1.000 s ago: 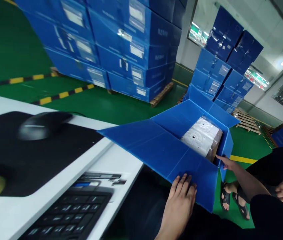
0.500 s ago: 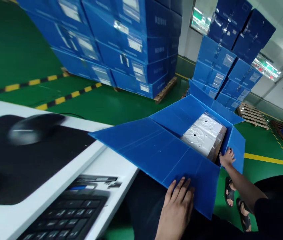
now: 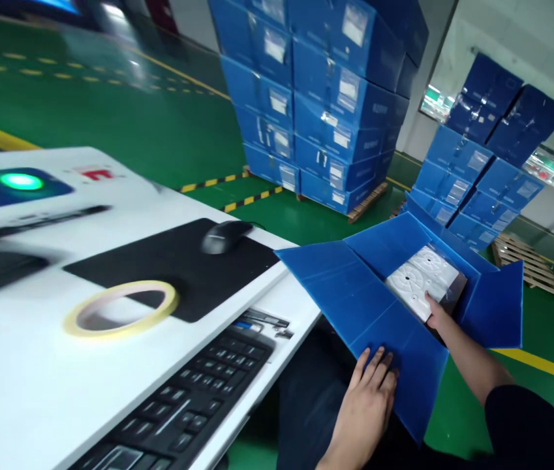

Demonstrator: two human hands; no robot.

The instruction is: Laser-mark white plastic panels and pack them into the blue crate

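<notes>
Altogether two hands [image 3: 365,399], one box [image 3: 379,307]

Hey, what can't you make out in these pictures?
All in the head view now:
Right hand: most fingers hidden, by the hand itself and the box.
Box floor: hidden under the white contents.
Keyboard: cut off by the bottom edge.
Black object: blurred, cut off by the left edge.
Labels: print too small.

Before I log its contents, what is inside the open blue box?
Inside the open blue box is a white surface with round patterns and dark spots. The right hand covers part of it. Whatever lies beneath that surface is hidden.
</notes>
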